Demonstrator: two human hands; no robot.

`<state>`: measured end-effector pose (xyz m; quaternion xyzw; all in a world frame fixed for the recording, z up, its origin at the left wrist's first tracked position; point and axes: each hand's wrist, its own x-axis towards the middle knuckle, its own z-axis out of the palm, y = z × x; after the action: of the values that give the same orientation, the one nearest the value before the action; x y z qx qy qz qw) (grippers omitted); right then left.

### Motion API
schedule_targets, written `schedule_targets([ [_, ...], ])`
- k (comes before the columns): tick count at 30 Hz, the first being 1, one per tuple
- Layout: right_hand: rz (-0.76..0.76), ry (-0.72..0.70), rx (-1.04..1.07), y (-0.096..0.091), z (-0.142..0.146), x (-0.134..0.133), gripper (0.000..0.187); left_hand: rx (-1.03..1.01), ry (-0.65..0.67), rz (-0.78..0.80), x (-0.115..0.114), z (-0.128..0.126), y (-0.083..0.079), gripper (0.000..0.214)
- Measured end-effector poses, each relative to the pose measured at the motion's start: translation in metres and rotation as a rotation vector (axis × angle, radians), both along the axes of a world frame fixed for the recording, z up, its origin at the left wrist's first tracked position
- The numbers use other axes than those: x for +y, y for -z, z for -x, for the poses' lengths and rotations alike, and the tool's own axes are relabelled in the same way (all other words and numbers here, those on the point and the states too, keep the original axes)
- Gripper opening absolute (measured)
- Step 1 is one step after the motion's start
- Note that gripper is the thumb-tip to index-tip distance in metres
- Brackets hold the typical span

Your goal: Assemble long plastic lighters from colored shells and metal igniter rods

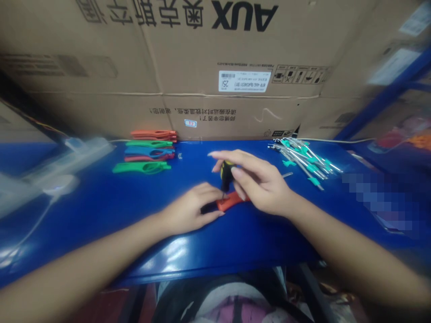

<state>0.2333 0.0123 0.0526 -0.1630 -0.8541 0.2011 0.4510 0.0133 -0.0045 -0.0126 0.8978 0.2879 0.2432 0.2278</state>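
Note:
My right hand (257, 179) has its fingers around a short black-and-yellow screwdriver (226, 175), held upright. The screwdriver's tip points down at an orange plastic handle-shaped piece (229, 202) lying on the blue tabletop (256, 242). Thumb and fingers of my left hand (195, 206) pinch the near left end of that orange piece. Its right part is partly hidden under my right hand. Whether the tip sits in a screw is too small to tell.
Orange, green, blue and red plastic pieces (148, 152) lie stacked at the back left. Several metal rods with teal parts (306, 159) are heaped at the back right. A large cardboard wall (188, 58) stands behind. A white cabled device (60, 184) is at left.

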Motion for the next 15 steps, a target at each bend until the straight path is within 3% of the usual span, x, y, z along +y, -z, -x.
schedule_targets([
  [3, -0.087, 0.082, 0.016, 0.0004, -0.0008, 0.0011, 0.025, -0.007, -0.006, -0.013, 0.0002, 0.0008, 0.0020, 0.028],
  [6, -0.216, 0.183, 0.015, 0.0005, -0.0011, 0.0002, 0.027, -0.011, -0.018, -0.019, 0.0002, 0.0010, 0.0033, 0.028],
  [10, -0.017, 0.044, 0.037, -0.0017, 0.0013, -0.0031, 0.033, 0.000, -0.005, -0.009, 0.0004, 0.0006, 0.0027, 0.032],
  [12, 0.057, 0.019, 0.059, -0.0015, 0.0018, -0.0029, 0.027, 0.002, 0.002, -0.008, 0.0006, 0.0005, 0.0024, 0.033],
  [15, -0.090, 0.163, 0.079, 0.0005, -0.0001, -0.0003, 0.021, 0.003, -0.003, 0.000, 0.0005, 0.0002, 0.0015, 0.032],
])
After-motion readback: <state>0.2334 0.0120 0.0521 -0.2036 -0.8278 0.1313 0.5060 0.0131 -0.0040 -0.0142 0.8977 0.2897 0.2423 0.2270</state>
